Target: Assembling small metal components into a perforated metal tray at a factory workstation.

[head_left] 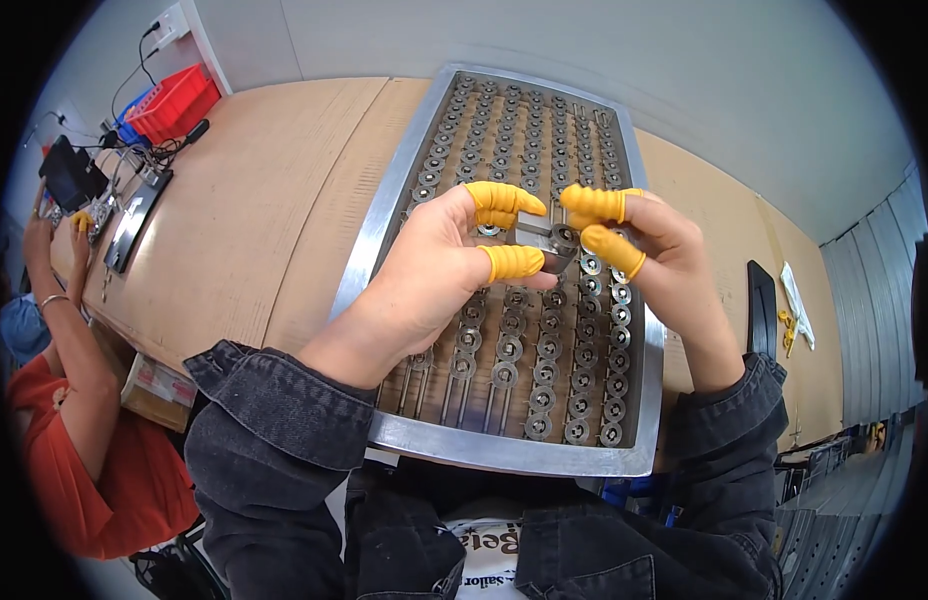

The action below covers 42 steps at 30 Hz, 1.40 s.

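Over the middle of the tray, my left hand (416,265) grips a small grey metal block (533,232) between thumb and fingers. At the block's right end sits a round metal part (563,238) with a hole in its centre. My right hand (662,240) is curled closed at this round part, thumb and forefinger against its side; the exact contact is partly hidden. Yellow rubber finger cots cover the fingertips of both hands. Below them lies a metal-framed tray (382,215) holding rows of similar round parts (505,375) on thin rods.
The tray rests on a brown board-covered table (274,190). On the right lie a black flat object (761,305), a white packet (797,305) and yellow finger cots (787,332). At left, a co-worker in orange (114,450) works near a red bin (174,103) and a dark screen (72,175).
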{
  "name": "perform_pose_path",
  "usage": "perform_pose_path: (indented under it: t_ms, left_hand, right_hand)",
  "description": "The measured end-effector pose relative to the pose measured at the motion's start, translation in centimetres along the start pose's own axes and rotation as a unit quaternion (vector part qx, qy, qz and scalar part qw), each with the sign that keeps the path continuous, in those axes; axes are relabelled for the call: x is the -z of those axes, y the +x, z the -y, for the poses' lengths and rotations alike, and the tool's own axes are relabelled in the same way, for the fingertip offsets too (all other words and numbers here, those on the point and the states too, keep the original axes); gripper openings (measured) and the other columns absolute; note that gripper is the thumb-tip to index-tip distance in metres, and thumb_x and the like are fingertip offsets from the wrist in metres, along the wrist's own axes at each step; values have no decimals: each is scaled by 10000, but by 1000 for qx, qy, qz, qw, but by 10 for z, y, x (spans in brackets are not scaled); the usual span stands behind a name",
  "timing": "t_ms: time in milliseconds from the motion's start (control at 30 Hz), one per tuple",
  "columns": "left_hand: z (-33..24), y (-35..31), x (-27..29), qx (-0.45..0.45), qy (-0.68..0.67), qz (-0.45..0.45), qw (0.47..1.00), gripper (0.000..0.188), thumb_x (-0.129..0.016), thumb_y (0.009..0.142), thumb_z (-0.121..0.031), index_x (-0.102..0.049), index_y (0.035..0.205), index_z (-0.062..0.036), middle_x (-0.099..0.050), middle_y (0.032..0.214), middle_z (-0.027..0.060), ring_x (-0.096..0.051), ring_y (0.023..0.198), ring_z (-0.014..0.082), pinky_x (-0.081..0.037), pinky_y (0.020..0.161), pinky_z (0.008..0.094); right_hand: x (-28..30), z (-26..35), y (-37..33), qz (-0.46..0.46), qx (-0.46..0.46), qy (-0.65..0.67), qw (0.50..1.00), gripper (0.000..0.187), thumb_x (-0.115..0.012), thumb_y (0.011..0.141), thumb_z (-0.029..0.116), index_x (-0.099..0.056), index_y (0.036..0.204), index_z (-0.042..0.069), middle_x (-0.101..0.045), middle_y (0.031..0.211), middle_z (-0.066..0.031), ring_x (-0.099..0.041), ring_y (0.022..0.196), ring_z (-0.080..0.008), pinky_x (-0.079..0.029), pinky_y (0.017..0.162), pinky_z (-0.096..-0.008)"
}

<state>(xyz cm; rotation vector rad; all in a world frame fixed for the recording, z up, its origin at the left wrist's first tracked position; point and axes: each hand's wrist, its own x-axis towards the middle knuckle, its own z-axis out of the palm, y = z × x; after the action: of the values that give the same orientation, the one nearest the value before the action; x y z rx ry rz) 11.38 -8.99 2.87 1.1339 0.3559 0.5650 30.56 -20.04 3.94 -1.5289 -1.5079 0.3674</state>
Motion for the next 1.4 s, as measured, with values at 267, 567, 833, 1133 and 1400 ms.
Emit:
perform_pose_path:
  t_ms: [267,567,833,1133,1400]
  left_hand:
    - [0,-1,2,12,30,27,999,426,-610,803,129,-487,1204,57,-542,1153,194,-676,886,325,-600,806,364]
    - [1,0,-3,11,32,21,999,391,-582,794,113,-511,1176,66,-555,1071,187,-690,820,271,-576,735,280]
    - [5,6,11,21,44,-45,998,415,-615,791,93,-495,1188,74,-569,1071,199,-686,831,286,-591,710,292]
    - [22,24,11,-32,-11,-23,999,347,-546,741,122,-518,1083,72,-527,1015,207,-617,655,227,-563,567,279]
    - [11,12,7,-53,-8,-53,997,334,-512,749,144,-519,1075,71,-529,1006,193,-616,666,230,-563,577,280]
  right_hand:
    - [-7,3,-1,1,80,-92,993,188,-721,785,19,-665,964,3,-601,817,-41,-512,670,-125,-446,615,-231]
    - [-5,2,-2,18,74,-54,996,206,-715,790,15,-666,990,6,-615,871,-55,-542,731,-132,-462,680,-232]
    - [-13,-17,16,-15,29,-67,997,276,-690,783,-8,-669,1057,16,-640,978,-68,-577,835,-159,-473,777,-247]
    - [-9,-58,13,21,102,-256,961,245,-663,734,-21,-646,975,14,-617,938,-103,-572,847,-268,-460,787,-330]
    - [-13,-57,10,21,90,-294,951,232,-664,741,-19,-623,969,-1,-591,916,-106,-553,825,-262,-456,767,-328]
